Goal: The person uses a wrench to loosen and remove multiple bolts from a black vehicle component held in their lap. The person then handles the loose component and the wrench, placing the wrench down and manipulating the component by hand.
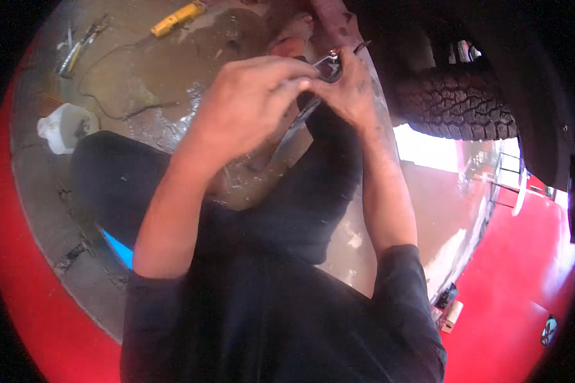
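Observation:
My left hand (pixel 246 96) is raised in front of me, its fingers curled and pinched at the end of a thin, silvery bent metal piece (pixel 326 62). Close against it, my right hand (pixel 351 89) has its thumb pointing left and its fingers bent around a small dark part whose kind I cannot make out. Dark smudges mark this hand. Both hands are beside a long pinkish, dirty beam (pixel 335 19) that runs down behind my right wrist. Below the hands, a flat dark metal strip (pixel 298 121) slants between my legs.
A knobbly black tyre (pixel 457 105) stands at the right under a dark vehicle body. On the wet brown floor (pixel 134 76) lie a yellow corded device (pixel 176 19), several slim metal tools (pixel 80 48) and a white plastic container (pixel 67 127). Red flooring (pixel 511 281) borders the area.

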### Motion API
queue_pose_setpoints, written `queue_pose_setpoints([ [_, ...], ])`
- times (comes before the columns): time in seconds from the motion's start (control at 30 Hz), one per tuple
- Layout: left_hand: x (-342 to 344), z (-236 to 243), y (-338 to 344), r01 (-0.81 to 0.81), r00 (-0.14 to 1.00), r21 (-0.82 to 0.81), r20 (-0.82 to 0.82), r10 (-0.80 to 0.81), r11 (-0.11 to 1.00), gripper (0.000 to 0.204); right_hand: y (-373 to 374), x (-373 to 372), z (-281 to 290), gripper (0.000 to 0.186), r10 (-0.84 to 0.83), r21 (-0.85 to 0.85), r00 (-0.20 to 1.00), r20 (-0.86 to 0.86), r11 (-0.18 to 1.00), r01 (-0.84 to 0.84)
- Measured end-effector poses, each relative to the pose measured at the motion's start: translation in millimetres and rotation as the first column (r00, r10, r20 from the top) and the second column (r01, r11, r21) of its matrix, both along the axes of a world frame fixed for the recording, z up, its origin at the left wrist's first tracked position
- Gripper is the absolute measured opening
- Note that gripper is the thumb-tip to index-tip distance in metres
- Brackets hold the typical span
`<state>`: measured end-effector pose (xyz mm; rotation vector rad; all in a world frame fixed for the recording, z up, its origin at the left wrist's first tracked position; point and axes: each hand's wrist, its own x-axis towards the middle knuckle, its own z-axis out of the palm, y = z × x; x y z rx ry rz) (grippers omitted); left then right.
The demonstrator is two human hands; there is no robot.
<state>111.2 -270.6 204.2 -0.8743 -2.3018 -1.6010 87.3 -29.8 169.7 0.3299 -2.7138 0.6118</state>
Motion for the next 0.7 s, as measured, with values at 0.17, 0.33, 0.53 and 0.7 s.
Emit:
queue_pose_setpoints([
  [0.17,8.7,-16.8,26.3,-0.078,0.971,0.086,-0.218,0.095,0.993,0.019,15.0,21.4,0.8,0.062,-0.017,-0.129,0.997,0.073,0.991,0.026],
  [0.33,-24.5,-1.5,38.1,-0.019,0.999,0.057,-0.033,0.020,0.998,0.021,25.4,33.4,11.9,0.085,-0.017,-0.127,0.988,0.153,0.991,0.037],
  [0.53,-54.6,5.8,22.9,0.120,0.990,0.239,0.050,-0.135,0.964,0.020,30.0,26.2,23.6,0.095,-0.016,-0.055,0.962,0.274,0.998,0.032],
  [0.7,-55.6,-18.3,28.3,0.136,0.978,0.391,0.093,-0.186,0.910,0.019,23.9,19.9,26.3,0.095,-0.079,0.017,0.943,0.322,0.997,0.078],
])
